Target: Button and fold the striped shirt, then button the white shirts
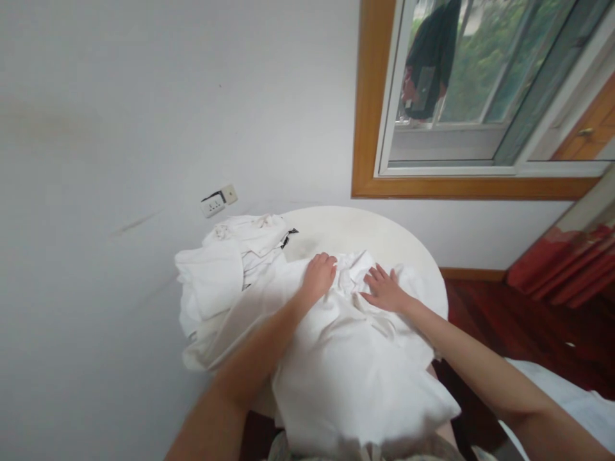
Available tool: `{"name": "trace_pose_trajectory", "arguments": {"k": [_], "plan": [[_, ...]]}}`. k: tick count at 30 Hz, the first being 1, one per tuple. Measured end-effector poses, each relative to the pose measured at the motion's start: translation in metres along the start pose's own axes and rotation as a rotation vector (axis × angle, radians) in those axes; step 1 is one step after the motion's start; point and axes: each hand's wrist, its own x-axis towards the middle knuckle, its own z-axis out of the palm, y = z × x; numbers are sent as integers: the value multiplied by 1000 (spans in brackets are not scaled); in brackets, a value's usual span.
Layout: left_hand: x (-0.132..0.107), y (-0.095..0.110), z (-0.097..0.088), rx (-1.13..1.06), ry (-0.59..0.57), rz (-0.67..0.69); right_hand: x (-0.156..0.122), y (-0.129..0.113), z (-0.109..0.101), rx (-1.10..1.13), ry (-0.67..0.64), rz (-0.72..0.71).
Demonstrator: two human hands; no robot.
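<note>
A white garment [346, 365] lies spread over a round white table [369, 224], its near part hanging over the front edge towards me. Its exact kind is hard to make out; the cloth is bunched and creased near the middle. My left hand [319, 276] rests on the cloth left of this gathered part, fingers lying over it and slightly bent. On the right side of the bunching, my right hand [385, 289] lies flat with its fingers spread. To the left is a stack of folded white clothes [216, 275], with dark labels showing at its right side.
The table stands against a white wall [168, 96] with a socket [213, 205]. A wood-framed window [368, 128] is at upper right. A red curtain [562, 262] hangs above the dark red floor [485, 314]. White cloth [562, 390] lies at lower right.
</note>
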Motion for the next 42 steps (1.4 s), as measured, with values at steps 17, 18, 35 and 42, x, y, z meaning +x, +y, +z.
{"name": "trace_pose_trajectory", "arguments": {"k": [17,18,35,42], "plan": [[-4,-7,29,93,144,-37,61,23,-5,107,167,-14],[-3,-10,27,102,147,-54,58,22,-5,121,231,-5],[-15,-14,53,61,33,-82,71,-1,-5,-23,3,-52],[-37,-12,49,25,-3,-76,64,-1,-8,5,-94,-27]]}}
